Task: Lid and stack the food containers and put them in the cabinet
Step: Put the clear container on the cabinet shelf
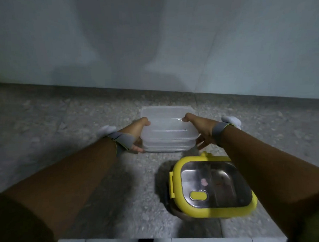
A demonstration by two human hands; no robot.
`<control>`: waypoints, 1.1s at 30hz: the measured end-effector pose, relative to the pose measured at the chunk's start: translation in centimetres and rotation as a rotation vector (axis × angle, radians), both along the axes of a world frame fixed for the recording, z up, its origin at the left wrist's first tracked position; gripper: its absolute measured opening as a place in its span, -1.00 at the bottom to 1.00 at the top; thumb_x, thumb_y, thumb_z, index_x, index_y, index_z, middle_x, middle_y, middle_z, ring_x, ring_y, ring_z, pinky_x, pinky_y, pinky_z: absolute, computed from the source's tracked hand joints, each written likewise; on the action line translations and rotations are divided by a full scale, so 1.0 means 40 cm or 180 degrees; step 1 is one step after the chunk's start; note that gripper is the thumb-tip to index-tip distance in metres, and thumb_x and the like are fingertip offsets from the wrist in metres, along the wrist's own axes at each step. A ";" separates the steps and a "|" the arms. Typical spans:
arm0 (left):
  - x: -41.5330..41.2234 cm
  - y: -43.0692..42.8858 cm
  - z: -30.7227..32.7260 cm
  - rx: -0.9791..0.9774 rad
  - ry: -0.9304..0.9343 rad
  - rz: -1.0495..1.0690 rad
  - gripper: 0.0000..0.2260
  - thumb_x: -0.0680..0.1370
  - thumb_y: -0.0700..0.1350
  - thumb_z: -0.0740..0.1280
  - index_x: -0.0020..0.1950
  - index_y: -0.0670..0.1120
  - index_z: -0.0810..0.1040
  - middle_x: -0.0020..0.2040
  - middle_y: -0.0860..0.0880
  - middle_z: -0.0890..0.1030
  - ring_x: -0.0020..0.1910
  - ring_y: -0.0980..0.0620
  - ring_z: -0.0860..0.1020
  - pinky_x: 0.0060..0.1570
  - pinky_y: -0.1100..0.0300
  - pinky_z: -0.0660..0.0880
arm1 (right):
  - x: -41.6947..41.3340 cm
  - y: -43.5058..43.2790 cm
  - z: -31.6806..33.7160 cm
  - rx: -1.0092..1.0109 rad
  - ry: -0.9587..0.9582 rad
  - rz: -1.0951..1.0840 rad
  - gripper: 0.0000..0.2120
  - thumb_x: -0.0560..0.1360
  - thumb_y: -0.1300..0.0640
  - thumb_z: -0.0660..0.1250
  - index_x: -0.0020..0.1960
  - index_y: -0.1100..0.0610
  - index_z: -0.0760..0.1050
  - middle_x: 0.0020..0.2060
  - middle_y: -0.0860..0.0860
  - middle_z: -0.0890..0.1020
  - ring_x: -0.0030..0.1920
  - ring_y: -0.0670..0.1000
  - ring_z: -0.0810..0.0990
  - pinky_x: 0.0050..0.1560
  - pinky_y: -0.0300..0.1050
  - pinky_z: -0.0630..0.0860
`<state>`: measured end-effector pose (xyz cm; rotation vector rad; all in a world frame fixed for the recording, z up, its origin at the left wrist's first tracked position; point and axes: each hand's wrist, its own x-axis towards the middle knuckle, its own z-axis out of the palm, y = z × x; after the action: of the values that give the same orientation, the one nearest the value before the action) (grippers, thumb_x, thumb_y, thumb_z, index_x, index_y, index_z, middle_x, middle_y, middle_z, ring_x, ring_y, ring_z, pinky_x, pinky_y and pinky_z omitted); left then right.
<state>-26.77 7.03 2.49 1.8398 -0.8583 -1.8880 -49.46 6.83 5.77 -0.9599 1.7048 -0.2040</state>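
Clear lidded containers (pixel 168 129), stacked: held over the speckled counter (pixel 63 116), both arms outstretched. Left hand (pixel 136 133) clasps the left side, right hand (pixel 203 130) the right, thumbs on top. Yellow lunchbox (pixel 213 187): nearer, lidded.

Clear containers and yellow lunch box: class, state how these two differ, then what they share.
The clear containers are see-through plastic; the yellow lunch box has a steel lid in a yellow frame. The clear containers are stacked and gripped by the left hand and right hand; the lunch box sits untouched, nearer the camera. Both are lidded rounded rectangles.
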 end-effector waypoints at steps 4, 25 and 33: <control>0.053 0.076 0.088 -0.0500 -0.0066 0.0349 -0.67 0.50 0.12 0.23 0.15 -0.04 0.45 0.03 -0.13 0.57 0.04 -0.19 0.55 0.04 -0.06 0.49 | 0.057 0.068 0.119 -0.0328 -0.0002 0.0208 -0.57 0.47 -0.27 0.17 0.08 0.07 0.48 -0.01 0.14 0.63 0.02 0.25 0.64 0.22 0.17 0.51; 0.397 0.806 0.815 -0.2546 -0.0041 0.1735 -0.63 0.26 0.12 0.29 -0.02 -0.02 0.51 -0.01 -0.14 0.55 -0.07 -0.18 0.54 -0.17 0.02 0.50 | 0.410 0.662 0.812 -0.2808 -0.0340 0.1232 -0.57 0.59 -0.24 0.04 0.34 -0.04 0.36 0.20 0.11 0.57 0.13 0.19 0.57 0.15 0.19 0.57; 0.524 0.870 1.094 -0.3564 -0.0008 0.2047 -0.71 0.57 -0.01 0.25 0.20 -0.15 0.50 0.15 -0.24 0.57 -0.14 -0.13 0.56 -0.39 0.15 0.56 | 0.538 0.719 1.067 -0.3437 -0.0946 0.1451 -0.29 0.50 -0.42 0.04 0.53 -0.09 0.22 0.37 0.03 0.49 0.24 0.16 0.53 0.09 0.13 0.57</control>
<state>-5.80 41.82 46.25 1.1580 -0.8889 -0.7168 -27.94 35.57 48.46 -1.9458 0.9891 -0.9632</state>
